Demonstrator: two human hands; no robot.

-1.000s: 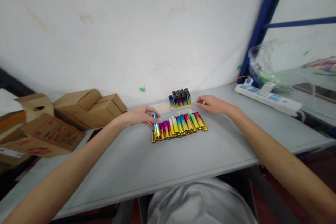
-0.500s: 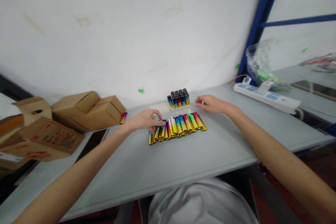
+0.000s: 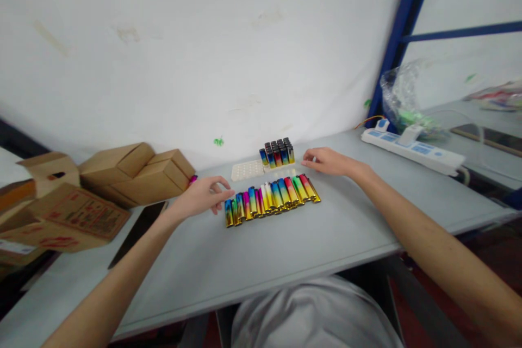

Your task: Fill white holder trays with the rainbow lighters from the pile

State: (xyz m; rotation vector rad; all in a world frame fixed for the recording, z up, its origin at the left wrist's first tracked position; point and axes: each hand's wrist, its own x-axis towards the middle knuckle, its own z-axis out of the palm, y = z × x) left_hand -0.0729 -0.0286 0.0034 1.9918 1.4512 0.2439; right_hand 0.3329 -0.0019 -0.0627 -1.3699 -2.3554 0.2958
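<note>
Row of rainbow lighters [image 3: 271,198] lying flat on the grey table [image 3: 285,250], packed side by side; row running from near left to far right, each lighter's long axis crosswise to that run, gold ends toward the near edge of the table and the other ends toward the wall. Which end carries the cap: too small to tell.

Left hand [image 3: 202,196] at the left end of the row, fingers loosely spread and holding nothing, fingertips just beside the outermost lighter, contact not clear. Right hand [image 3: 328,161] just behind the right end of the row, palm down, fingers together and gently curled, nothing held.

Behind the row, toward the wall: white tray [image 3: 248,169] with empty sockets on its left, upright lighters [image 3: 278,154] with dark tops filling its right part. Left of the row: brown cardboard boxes [image 3: 134,171], a pink lighter [image 3: 192,179] beside them. Far right of the row: white power strip [image 3: 411,150], crumpled clear plastic bag [image 3: 403,98] behind it against a blue post [image 3: 403,32].
</note>
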